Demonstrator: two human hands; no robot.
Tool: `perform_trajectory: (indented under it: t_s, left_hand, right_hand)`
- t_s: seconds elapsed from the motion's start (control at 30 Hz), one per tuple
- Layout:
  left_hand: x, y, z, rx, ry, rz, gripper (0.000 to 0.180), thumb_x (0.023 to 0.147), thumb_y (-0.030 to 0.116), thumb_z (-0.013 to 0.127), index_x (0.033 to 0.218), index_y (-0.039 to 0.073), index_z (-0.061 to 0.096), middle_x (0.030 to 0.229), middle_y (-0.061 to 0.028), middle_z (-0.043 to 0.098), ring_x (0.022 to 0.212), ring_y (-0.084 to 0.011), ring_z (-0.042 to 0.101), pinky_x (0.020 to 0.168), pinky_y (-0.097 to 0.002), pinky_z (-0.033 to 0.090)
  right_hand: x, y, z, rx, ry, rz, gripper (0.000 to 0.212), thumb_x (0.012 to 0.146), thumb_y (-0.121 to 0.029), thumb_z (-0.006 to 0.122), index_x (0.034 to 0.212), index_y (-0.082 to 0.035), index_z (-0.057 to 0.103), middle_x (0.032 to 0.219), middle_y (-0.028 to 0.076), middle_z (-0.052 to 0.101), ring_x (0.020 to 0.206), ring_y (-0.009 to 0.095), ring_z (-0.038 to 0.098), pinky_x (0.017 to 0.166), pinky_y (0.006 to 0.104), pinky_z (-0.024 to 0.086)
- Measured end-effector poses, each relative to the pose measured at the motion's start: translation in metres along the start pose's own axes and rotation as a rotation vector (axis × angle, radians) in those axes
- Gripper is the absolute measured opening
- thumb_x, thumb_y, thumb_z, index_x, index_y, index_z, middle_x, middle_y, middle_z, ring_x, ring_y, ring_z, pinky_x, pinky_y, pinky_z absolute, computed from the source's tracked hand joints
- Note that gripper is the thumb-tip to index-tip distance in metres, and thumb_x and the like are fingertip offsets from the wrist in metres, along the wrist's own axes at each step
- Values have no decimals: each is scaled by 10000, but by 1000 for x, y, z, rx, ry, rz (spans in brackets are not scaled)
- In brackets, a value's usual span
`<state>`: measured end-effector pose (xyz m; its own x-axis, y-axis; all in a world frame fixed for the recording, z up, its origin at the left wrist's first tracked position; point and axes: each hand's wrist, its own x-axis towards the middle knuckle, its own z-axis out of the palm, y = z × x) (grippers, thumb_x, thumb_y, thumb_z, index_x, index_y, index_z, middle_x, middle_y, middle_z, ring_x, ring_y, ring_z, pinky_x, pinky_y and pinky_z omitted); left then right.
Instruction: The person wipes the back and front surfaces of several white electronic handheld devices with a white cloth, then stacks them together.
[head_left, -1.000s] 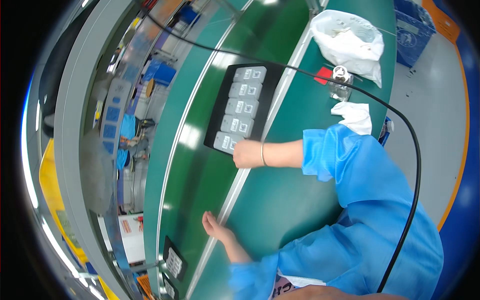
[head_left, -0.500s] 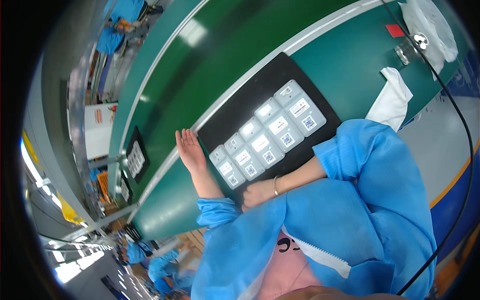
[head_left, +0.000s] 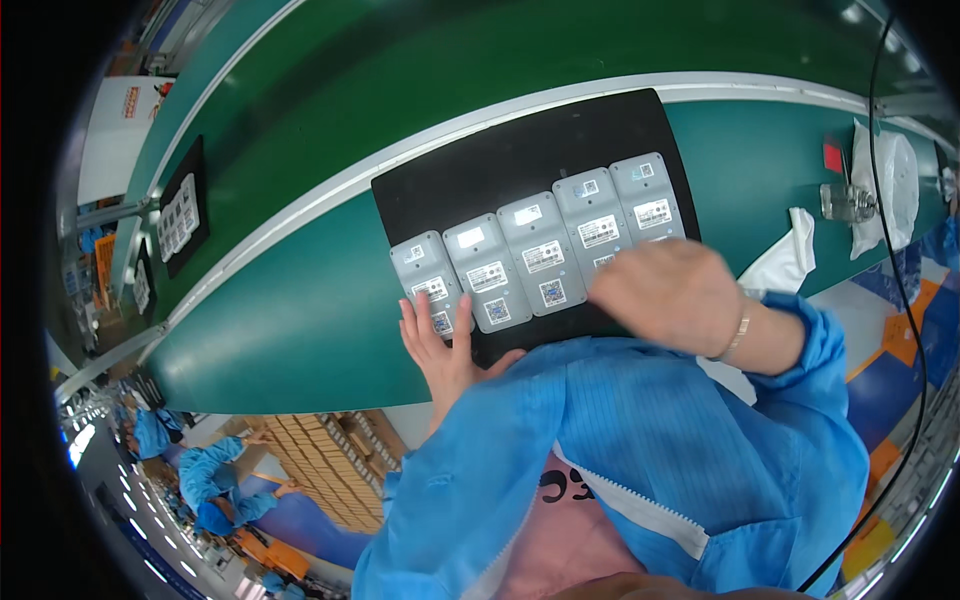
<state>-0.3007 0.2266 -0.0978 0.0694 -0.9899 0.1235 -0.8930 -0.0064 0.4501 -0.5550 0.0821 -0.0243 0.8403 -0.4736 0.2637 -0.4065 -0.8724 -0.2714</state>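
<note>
At the centre of the frame, the flat black rectangular tray (head_left: 520, 160) lies just beyond your hands, its row of five grey labelled plastic units (head_left: 540, 250) running lower left to upper right. Your left hand (head_left: 440, 345) lies flat, fingers spread, on the leftmost unit at the tray's near corner; your right hand (head_left: 670, 295), loosely curled, covers the right end, hiding the near edges there and whether it pinches anything

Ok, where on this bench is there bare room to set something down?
Bare green bench left of the black tray; the tray's far half is bare too. Crowded: its near half, with grey devices, left hand and right hand.
</note>
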Motion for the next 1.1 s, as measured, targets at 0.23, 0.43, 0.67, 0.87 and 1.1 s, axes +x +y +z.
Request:
perform_trajectory:
  t_s: [0.23, 0.43, 0.67, 0.87, 1.1]
  left_hand:
    - [21, 11, 1, 93, -98, -31, 1060, 511, 422, 934, 1423, 183, 450, 1535, -291, 151, 1392, -530, 180, 1096, -602, 240]
    - [29, 7, 0, 102, -90, -14, 1028, 515, 389, 936, 1412, 198, 472, 1535, -296, 150, 1386, -527, 215, 1087, -592, 273]
    - [32, -3, 6, 47, -16, 42, 963, 519, 366, 926, 1374, 178, 524, 1536, -281, 194, 1389, -511, 237, 1093, -575, 291]
    - [48, -12, -13, 142, -76, 171, 844, 610, 402, 880, 1333, 123, 546, 1529, -245, 242, 1395, -469, 256, 1118, -602, 219]
    - [60, 11, 25, 62, -104, 509, 602, 690, 451, 819, 1187, 167, 632, 1417, -137, 461, 1317, -324, 435, 1112, -569, 230]
  right_hand:
    - [-141, 20, 10, -181, -47, 1150, 168, 869, -172, 691, 876, -48, 578, 851, 94, 604, 737, 260, 611, 635, 350, 484]
    - [-185, 55, 31, -575, 262, 973, 265, 916, -65, 608, 1178, -21, 613, 1201, 154, 600, 1089, 330, 562, 926, 408, 444]
    - [-93, 35, 54, -69, 262, 764, 376, 868, -4, 598, 1240, -47, 630, 896, 112, 578, 723, 255, 571, 658, 344, 471]
    - [-100, 31, 57, 52, 416, 750, 279, 851, 1, 627, 1129, -17, 653, 790, 85, 581, 650, 220, 577, 613, 312, 477]
    - [-214, 77, 20, -430, 717, 1587, 217, 936, -178, 641, 1063, -12, 580, 696, 58, 587, 574, 149, 568, 547, 277, 446]
